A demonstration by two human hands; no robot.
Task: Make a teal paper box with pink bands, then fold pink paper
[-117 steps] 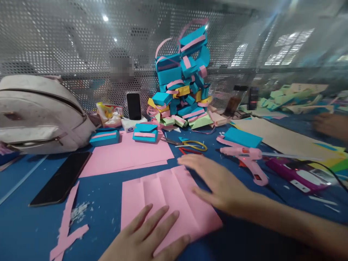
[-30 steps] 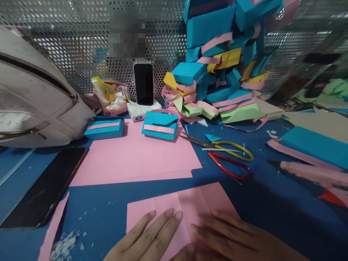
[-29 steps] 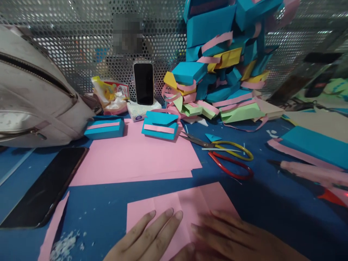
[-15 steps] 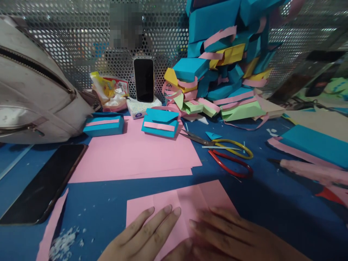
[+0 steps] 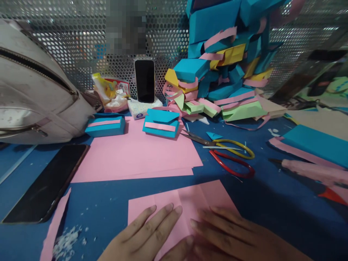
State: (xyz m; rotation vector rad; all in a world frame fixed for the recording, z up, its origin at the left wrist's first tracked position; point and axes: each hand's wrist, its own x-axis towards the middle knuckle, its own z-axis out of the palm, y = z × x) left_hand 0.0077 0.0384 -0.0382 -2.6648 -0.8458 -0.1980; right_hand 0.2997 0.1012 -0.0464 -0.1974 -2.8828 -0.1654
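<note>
A creased sheet of pink paper (image 5: 165,199) lies on the blue table in front of me. My left hand (image 5: 148,230) rests flat on its left part, fingers stretched forward. On the right part lies my right hand (image 5: 231,230), also flat with its fingers out. The fingertips of both hands point toward the middle folds, and a strip of pink shows between them. The near edge of the paper is hidden under my hands. Beyond it are more pink sheets (image 5: 136,156), with two small blue paper boxes (image 5: 161,123) on their far edge, each banded in pink.
Scissors (image 5: 217,145) with yellow and red handles lie open to the right, near a pink glue gun (image 5: 312,168). A dark phone (image 5: 46,185), white scraps (image 5: 66,243) and a backpack (image 5: 35,90) are on the left. Blue paper boxes (image 5: 214,21) are piled at the back.
The whole view has shifted very slightly. Both hands stay flat on the pink paper in about the same place.
</note>
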